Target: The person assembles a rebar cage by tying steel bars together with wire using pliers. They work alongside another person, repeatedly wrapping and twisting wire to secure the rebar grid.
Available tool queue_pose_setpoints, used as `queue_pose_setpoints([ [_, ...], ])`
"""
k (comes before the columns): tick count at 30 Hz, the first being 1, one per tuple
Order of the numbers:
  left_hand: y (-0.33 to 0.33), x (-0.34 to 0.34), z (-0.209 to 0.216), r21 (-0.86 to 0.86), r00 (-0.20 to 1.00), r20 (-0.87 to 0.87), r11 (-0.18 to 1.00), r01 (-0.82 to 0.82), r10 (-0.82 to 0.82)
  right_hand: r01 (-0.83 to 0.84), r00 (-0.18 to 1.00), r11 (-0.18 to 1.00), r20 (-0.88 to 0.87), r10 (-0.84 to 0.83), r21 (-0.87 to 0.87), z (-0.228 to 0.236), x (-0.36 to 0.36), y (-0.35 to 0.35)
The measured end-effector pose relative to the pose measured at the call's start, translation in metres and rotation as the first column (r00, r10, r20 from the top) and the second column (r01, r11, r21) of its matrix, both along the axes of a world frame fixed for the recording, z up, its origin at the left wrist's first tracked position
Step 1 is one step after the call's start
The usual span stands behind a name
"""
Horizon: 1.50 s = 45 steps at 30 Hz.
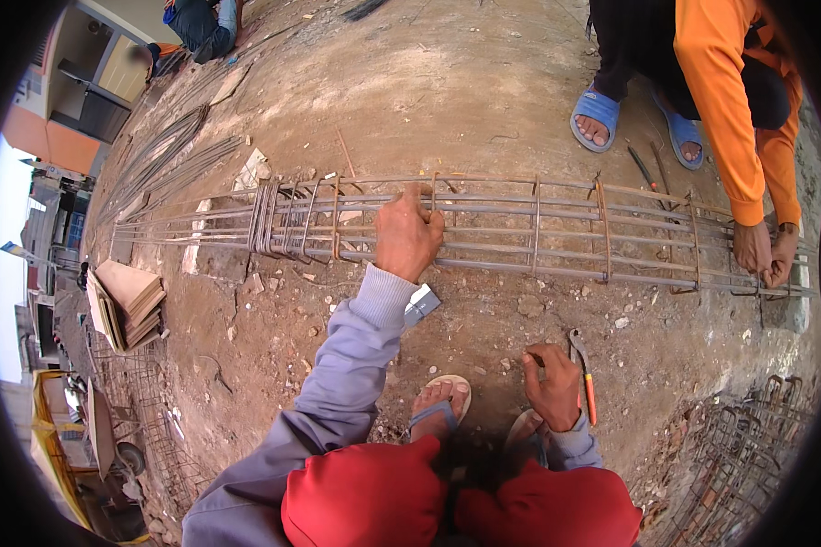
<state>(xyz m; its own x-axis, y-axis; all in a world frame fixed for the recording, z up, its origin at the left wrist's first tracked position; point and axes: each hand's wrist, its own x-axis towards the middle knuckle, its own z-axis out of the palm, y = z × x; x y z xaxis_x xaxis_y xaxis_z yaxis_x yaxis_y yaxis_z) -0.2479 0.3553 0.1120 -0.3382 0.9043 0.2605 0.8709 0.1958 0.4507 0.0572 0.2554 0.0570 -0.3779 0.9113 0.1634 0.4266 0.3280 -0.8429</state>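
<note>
A long rebar cage [570,239] lies across the ground in front of me, its thin steel bars ringed by square stirrups. My left hand [410,235] reaches over it, fingers closed round a stirrup [434,187] at the far bars. Several stirrups are bunched [269,219] to the left. Lower down, by my knees, my right hand [553,387] hovers with curled fingers. Whether they pinch anything small cannot be made out. Beside it on the dirt lies a pair of pincers [588,387] with orange handles. A small grey-and-white box [420,304] sits beside my left wrist.
A co-worker in orange sleeves [721,109] and blue sandals has both hands at the cage's right end. Loose bars [169,146] and stacked boards [126,301] lie left. More bent steel [739,456] is lower right. Another person [201,27] crouches far left; a wheelbarrow [105,428] stands lower left.
</note>
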Motion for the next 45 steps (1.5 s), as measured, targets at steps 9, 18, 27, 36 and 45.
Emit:
queue_pose_setpoints([
  [9,-0.005,-0.022,0.028,-0.157,0.974,0.213,0.981,0.116,-0.081,0.228,0.873,0.966,0.414,-0.257,0.119,-0.020,0.022,0.001],
  [18,-0.086,-0.029,-0.037,-0.505,0.487,0.819,0.783,0.363,0.303,0.304,0.731,0.949,0.659,-0.177,-0.082,-0.081,0.099,-0.038],
  [27,-0.022,-0.039,-0.139,0.076,-0.618,0.786,0.994,0.079,-0.011,0.269,0.945,0.553,0.104,-0.311,-0.788,-0.025,0.098,-0.034],
  [36,-0.001,-0.003,-0.108,-0.161,-0.508,0.850,0.987,0.005,0.141,-0.269,0.917,0.631,-0.394,-0.063,-0.728,0.082,-0.038,0.012],
  [45,-0.004,-0.011,-0.123,-0.067,-0.688,0.724,0.998,0.006,0.053,-0.057,0.970,0.738,-0.212,-0.118,-0.672,0.094,-0.163,0.019],
])
